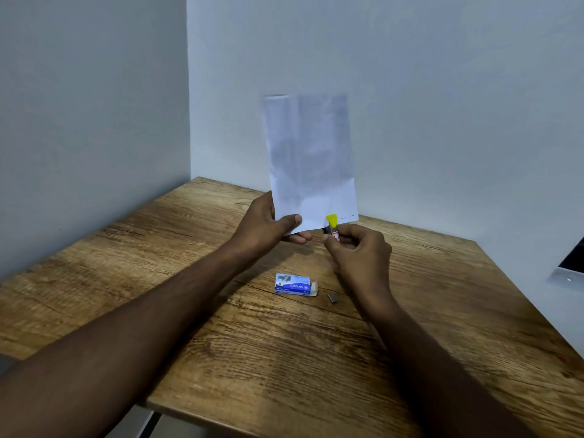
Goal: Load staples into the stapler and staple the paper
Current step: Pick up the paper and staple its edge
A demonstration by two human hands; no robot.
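Observation:
A folded white paper (309,159) stands upright above the wooden table (284,343). My left hand (268,226) pinches its lower left corner, thumb on the front. My right hand (357,251) grips a small stapler (333,227) with a yellow top, its jaws closed over the paper's bottom edge. Two staples show as short dashes in the paper to the right of the stapler. A blue staple box (295,284) lies on the table below my hands, its flap open. A short strip of loose staples (332,298) lies just right of the box.
The table sits in a corner between two pale walls. A white object with a metal bracket (568,270) juts in at the right edge of the view. The table's near edge runs across the bottom.

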